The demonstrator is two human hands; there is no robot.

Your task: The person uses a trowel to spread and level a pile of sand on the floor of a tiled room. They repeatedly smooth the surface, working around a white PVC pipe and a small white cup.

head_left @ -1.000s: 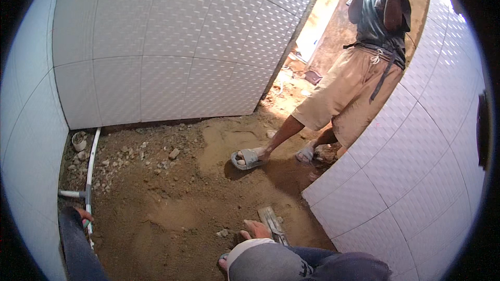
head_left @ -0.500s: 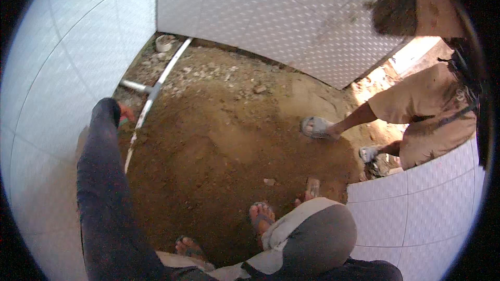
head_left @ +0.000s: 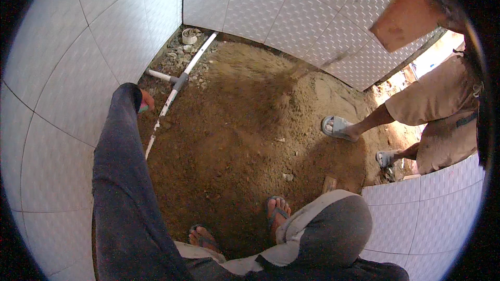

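My left arm in a dark sleeve stretches along the left tiled wall [head_left: 57, 104]. At its end, my left hand [head_left: 148, 99] is curled and partly hidden by the cuff. A small green and pinkish thing [head_left: 143, 107] shows at its fingers; its kind is unclear. Close by, a white pipe [head_left: 163, 110] with a grey tee joint [head_left: 179, 81] runs over the dirt floor [head_left: 219, 145]. My right hand is out of view. At the upper right, another person tilts a flat brown container [head_left: 406, 18], and loose soil [head_left: 250, 80] is blurred in motion below it.
The other person's sandalled foot [head_left: 339, 127] stands on the soil at the right. A round white pipe end [head_left: 189, 36] sits among rubble in the far corner. A patterned tiled wall [head_left: 281, 10] closes the back, and a low tiled wall [head_left: 416, 213] stands at the right.
Soil that hung in the air by the container has dropped and spreads over the floor near the back wall. The container has tilted further. The view has shifted; my left hand stays near the pipe.
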